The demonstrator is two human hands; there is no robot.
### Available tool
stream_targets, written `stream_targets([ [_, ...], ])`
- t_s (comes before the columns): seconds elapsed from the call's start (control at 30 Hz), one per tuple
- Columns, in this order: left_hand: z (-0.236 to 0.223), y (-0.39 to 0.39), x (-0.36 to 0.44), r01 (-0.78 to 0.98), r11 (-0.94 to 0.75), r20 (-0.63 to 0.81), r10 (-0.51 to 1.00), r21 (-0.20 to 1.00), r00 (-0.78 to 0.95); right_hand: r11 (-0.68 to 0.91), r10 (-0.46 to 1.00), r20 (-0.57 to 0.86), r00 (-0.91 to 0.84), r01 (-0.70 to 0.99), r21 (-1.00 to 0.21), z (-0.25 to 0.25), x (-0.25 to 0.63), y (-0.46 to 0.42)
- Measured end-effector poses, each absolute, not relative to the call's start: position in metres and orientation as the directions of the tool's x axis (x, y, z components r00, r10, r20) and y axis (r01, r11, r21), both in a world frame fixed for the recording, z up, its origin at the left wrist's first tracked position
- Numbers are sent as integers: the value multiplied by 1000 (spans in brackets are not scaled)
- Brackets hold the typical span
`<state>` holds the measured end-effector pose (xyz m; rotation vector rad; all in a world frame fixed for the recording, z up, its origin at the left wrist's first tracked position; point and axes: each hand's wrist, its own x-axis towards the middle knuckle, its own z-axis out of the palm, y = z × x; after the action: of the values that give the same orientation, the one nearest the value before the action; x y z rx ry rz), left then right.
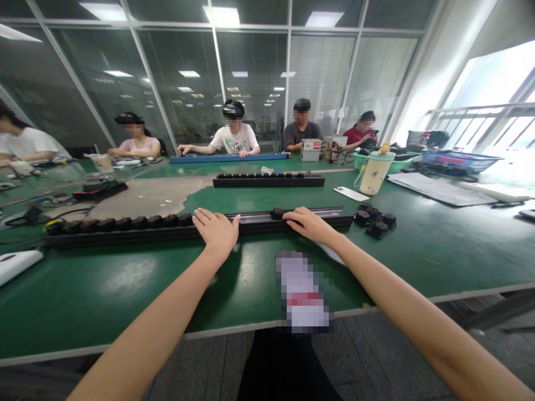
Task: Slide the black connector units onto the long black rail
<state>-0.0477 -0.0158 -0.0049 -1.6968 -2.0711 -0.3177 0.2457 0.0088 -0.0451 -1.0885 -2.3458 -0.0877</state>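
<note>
A long black slotted rail (pixel 254 223) lies across the green table in front of me. Several black knob-like pieces (pixel 123 224) stand in a row along its left part. My left hand (pixel 215 229) rests flat over the rail at the right end of that row, fingers stretched out. Farther right, a single black knob-like piece (pixel 276 213) sits in the rail's channel. My right hand (pixel 308 223) has its bent fingers against this piece's right side; its thumb is partly hidden. Several loose black pieces (pixel 377 223) lie beyond the rail's right end.
Behind lies a second black rail (pixel 267 181) with similar pieces. A white phone (pixel 351 194) and a cream cup (pixel 375 171) stand to the right. A blurred-out phone-shaped object (pixel 303 292) lies near the front edge. Co-workers sit opposite, one holding a blue bar (pixel 229 159).
</note>
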Motion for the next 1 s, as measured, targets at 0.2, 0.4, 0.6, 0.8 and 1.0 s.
stream_targets([
  [0.2, -4, -17, -47, 968, 233, 463, 871, -94, -165, 674, 689, 505, -521, 716, -180, -45, 247, 10],
  [0.4, -4, -18, -47, 975, 204, 440, 886, -90, -145, 706, 672, 533, -514, 661, -252, -43, 248, 9],
  [0.6, -6, -17, -47, 976, 203, 436, 887, -80, -149, 703, 668, 532, -520, 677, -220, -42, 248, 9],
  [0.8, -8, -16, -49, 976, 195, 446, 885, -95, -134, 689, 671, 519, -530, 704, -172, -41, 249, 9],
  [1.0, -8, -14, -49, 972, 208, 441, 886, -105, -142, 672, 679, 516, -522, 725, -151, -39, 251, 7],
])
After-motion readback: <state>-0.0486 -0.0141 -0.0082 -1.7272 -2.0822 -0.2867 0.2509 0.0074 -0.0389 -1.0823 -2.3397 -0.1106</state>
